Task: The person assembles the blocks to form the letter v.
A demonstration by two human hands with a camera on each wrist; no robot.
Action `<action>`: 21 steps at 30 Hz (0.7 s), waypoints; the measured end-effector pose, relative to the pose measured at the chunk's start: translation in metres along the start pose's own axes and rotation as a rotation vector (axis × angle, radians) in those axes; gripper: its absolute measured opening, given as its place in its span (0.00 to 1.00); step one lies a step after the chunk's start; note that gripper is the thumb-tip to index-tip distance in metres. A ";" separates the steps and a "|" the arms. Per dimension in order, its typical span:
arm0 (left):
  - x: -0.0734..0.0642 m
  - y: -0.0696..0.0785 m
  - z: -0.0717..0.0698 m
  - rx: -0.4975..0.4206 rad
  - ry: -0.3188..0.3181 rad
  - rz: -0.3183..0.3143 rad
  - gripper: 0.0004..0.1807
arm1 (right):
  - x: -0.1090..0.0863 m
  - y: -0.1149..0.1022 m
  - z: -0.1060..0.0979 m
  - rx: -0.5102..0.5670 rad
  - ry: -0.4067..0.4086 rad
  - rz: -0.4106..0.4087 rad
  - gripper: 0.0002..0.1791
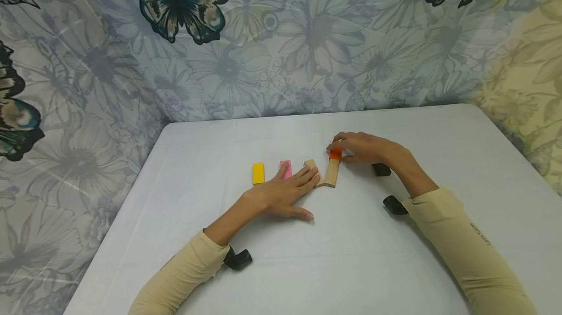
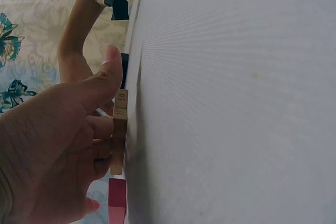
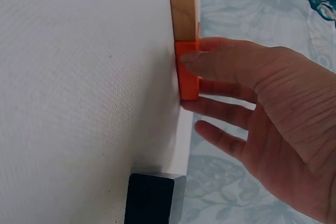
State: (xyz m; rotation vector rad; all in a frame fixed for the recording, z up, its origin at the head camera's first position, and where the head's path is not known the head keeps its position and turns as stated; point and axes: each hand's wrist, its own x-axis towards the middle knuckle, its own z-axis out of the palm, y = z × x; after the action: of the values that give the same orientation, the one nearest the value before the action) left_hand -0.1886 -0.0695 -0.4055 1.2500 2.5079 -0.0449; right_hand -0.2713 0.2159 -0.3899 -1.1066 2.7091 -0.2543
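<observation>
My left hand (image 1: 283, 195) spreads over the row of blocks, its fingertips on a slanted bare wooden block (image 1: 311, 163) and its index finger across a pink block (image 1: 286, 170). Printed figures show on the wooden end faces (image 2: 121, 98) in the left wrist view. My right hand (image 1: 366, 148) pinches an orange block (image 3: 188, 80) between thumb and fingers. The orange block meets the far end of a second bare wooden block (image 1: 332, 173). The near ends of both wooden blocks come together, forming a narrow V.
A yellow block (image 1: 258, 173) lies on the white table (image 1: 342, 266), left of the pink one. Behind my right wrist is a black block (image 3: 149, 198). Black wrist cameras (image 1: 237, 259) hang under both sleeves. A butterfly-patterned cloth (image 1: 263, 61) rises behind the table.
</observation>
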 end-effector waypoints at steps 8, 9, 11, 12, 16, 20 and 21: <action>-0.001 0.001 -0.001 0.009 0.004 -0.001 0.56 | -0.001 0.000 -0.002 0.005 0.006 -0.004 0.26; -0.001 0.001 -0.002 0.007 0.003 -0.003 0.57 | -0.001 0.000 -0.003 0.005 0.005 0.001 0.26; -0.001 0.001 -0.002 0.005 0.001 -0.003 0.57 | -0.001 0.000 -0.003 0.004 0.000 0.010 0.26; -0.001 0.001 -0.002 0.006 0.003 -0.003 0.57 | -0.001 0.000 -0.003 0.003 -0.002 0.013 0.26; -0.001 0.001 -0.002 0.004 0.004 -0.003 0.57 | -0.001 0.002 -0.003 0.010 -0.008 0.024 0.27; -0.001 0.001 -0.002 -0.001 0.002 -0.003 0.56 | -0.002 0.003 -0.004 0.017 -0.017 0.039 0.28; -0.001 0.001 -0.002 -0.003 0.000 -0.003 0.56 | -0.002 0.003 -0.004 0.019 -0.021 0.045 0.28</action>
State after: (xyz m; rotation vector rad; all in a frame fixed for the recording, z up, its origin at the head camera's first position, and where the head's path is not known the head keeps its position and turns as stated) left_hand -0.1876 -0.0699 -0.4032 1.2455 2.5087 -0.0418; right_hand -0.2726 0.2196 -0.3861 -1.0363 2.7039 -0.2589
